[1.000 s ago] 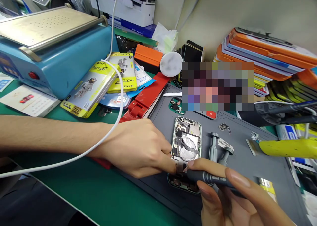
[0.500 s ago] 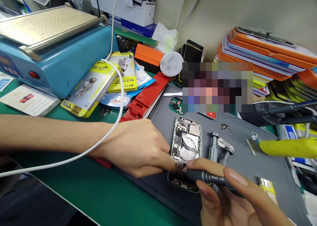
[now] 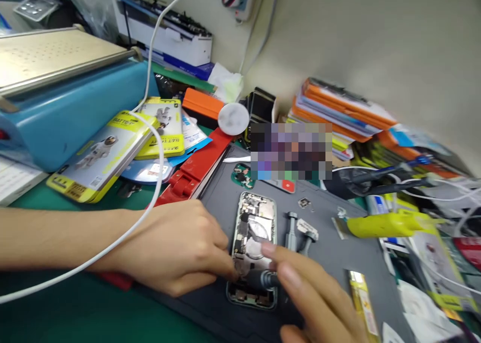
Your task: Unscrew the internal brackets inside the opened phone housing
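An opened smartphone (image 3: 265, 210) lies on the grey mat, its circuit boards and a round silver coil exposed. My left hand (image 3: 180, 248) rests at the phone's left side, fingers curled and fingertips pinched together over its lower part; what they hold is hidden. In my right hand (image 3: 319, 293) is a dark screwdriver (image 3: 257, 279), lying across the lower part of the phone. Its tip does not show. Beside the phone, two grey screwdrivers (image 3: 291, 233) stand near a razor blade (image 3: 307, 229).
A white cable (image 3: 161, 157) hangs across my left forearm. Battery boxes (image 3: 101, 155) and a blue heating-plate machine (image 3: 90, 107) are on the left. A yellow-handled scraper (image 3: 379, 224) and a battery (image 3: 363, 303) lie right. A red case (image 3: 195, 167) borders the mat (image 3: 210, 183).
The view has swung, so everything appears further left and mostly lower. My right hand's fingers have shifted on the screwdriver, which looks shorter now. My left hand keeps its place at the phone.
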The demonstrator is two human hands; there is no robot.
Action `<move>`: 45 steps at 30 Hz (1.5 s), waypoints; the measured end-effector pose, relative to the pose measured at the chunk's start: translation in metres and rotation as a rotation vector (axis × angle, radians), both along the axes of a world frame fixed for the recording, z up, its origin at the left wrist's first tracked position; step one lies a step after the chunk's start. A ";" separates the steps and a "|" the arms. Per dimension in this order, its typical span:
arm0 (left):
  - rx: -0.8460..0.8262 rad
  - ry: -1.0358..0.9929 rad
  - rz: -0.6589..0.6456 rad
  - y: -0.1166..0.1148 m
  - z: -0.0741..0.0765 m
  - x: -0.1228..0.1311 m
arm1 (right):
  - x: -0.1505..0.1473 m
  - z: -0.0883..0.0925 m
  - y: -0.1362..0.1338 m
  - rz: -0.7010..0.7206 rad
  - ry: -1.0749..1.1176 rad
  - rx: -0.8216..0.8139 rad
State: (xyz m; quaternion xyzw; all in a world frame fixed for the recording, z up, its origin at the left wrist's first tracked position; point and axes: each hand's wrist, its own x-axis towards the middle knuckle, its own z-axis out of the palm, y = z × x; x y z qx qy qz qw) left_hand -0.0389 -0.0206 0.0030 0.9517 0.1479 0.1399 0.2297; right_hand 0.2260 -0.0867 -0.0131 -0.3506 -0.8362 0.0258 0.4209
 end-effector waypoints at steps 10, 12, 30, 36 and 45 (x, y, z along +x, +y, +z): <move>-0.008 -0.036 -0.020 -0.001 -0.002 0.004 | -0.001 0.017 0.002 0.107 -0.073 0.052; -0.020 -0.039 -0.028 -0.001 -0.001 0.004 | -0.005 0.018 0.004 0.055 -0.059 0.070; 0.011 -0.052 -0.033 -0.002 -0.005 0.003 | -0.002 0.015 0.003 0.115 -0.066 0.105; 0.041 -0.053 -0.030 -0.003 -0.008 0.002 | -0.003 0.014 0.001 0.139 -0.080 0.105; 0.052 -0.081 -0.040 -0.002 -0.010 0.003 | 0.001 0.011 0.000 0.148 -0.058 0.120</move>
